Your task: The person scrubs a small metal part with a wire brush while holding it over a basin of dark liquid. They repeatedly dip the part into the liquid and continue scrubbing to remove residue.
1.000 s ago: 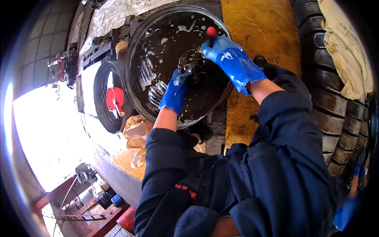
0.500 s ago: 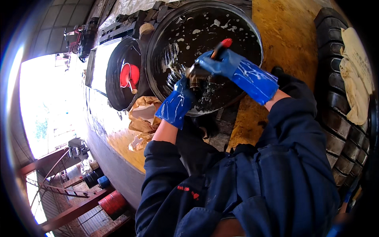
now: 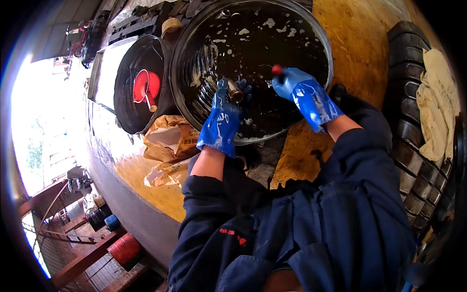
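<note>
Over a wide round tub (image 3: 329, 53) of dark liquid, my left hand (image 3: 219, 121) in a wet blue glove is closed round a shiny hollow metal cylinder (image 3: 235, 92). Its open end faces right, and blue gloved fingertips show beside it. My right hand (image 3: 299, 85), gloved alike, grips a brush (image 3: 278, 70) with a red-tipped handle, apart from the cylinder. Only the blurred handle end shows clearly; its head is hidden or lost against the dark liquid. Pale foam patches float on the surface. Another small metal part (image 3: 224, 13) sits at the tub's far edge.
Left of the tub stands a smaller black tub (image 3: 127, 109) with a red dipper (image 3: 148, 86) in it. Crumpled brown paper sacks (image 3: 168, 138) lie near my left forearm. At the right are a large ridged tyre-like black object (image 3: 406, 92) and a pale sack (image 3: 438, 107).
My right hand has moved right and slightly down with the brush, away from the cylinder. My left hand still holds the cylinder, whose open end now shows. The view has shifted slightly.
</note>
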Tool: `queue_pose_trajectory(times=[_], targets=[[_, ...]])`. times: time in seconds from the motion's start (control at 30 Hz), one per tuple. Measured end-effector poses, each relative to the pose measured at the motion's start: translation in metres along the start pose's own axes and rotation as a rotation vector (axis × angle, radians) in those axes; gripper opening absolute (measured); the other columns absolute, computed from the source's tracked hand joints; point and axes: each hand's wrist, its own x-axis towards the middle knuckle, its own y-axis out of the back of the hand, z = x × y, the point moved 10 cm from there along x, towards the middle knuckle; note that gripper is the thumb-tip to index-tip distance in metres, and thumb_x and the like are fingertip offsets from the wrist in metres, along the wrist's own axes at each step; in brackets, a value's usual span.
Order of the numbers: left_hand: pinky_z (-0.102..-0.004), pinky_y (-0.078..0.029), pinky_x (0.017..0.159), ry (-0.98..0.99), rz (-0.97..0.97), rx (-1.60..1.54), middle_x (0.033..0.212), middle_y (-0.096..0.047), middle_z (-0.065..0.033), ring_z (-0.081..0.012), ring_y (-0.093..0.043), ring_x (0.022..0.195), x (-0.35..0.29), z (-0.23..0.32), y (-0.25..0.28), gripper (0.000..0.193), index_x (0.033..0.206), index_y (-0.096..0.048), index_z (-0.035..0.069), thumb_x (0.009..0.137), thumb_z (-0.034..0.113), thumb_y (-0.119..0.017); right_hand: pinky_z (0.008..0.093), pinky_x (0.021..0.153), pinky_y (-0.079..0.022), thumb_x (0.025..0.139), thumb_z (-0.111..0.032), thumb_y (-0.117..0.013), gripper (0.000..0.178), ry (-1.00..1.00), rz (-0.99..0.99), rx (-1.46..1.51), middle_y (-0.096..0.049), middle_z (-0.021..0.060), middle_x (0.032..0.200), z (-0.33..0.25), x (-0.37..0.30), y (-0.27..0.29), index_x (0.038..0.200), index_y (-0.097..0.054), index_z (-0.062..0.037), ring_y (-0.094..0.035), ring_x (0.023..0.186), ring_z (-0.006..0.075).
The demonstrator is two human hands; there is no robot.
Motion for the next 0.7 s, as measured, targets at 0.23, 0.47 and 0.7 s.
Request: queue_pose_trajectory(times=[0.23,0.47,0.7], targets=[[-0.0474,-0.054,0.103,-0.318,-0.284,0.145,0.129,-0.067,-0.0179,-0.0351,-0.064,0.118,0.021,0.028,0.015,0.058,0.139,-0.054,0.002,0.102,0.047,-0.064,0.0373,0.073,-0.059,0.094,-0.009,-0.069,0.018,0.805,0.185,0.43,-0.075,0.0137,0.096,-0.088,-0.048,0.028,0.112,-0.071,-0.006,-0.073,0.08,0.0297],[-0.0375,-0.047,0.111,0.016,-0.38,-0.042,0.134,-0.066,-0.0187,-0.0288,-0.062,0.123,-0.014,0.004,-0.023,0.044,0.144,-0.051,0.001,0.11,0.028,-0.05,0.041,0.068,-0.056,0.08,-0.016,-0.08,0.039,1.126,0.409,-0.196,-0.076,0.009,0.108,-0.121,-0.075,0.008,0.118,-0.071,-0.012,-0.071,0.074,0.0259],[-0.0383,-0.049,0.106,-0.171,-0.294,0.108,0.12,-0.07,-0.0174,-0.0297,-0.066,0.109,0.0,0.01,-0.015,0.049,0.137,-0.058,0.005,0.108,0.044,-0.055,0.0386,0.073,-0.056,0.094,-0.017,-0.07,0.019,0.636,0.341,0.343,-0.074,0.01,0.089,-0.087,-0.037,-0.007,0.112,-0.074,-0.0112,-0.072,0.078,0.026]])
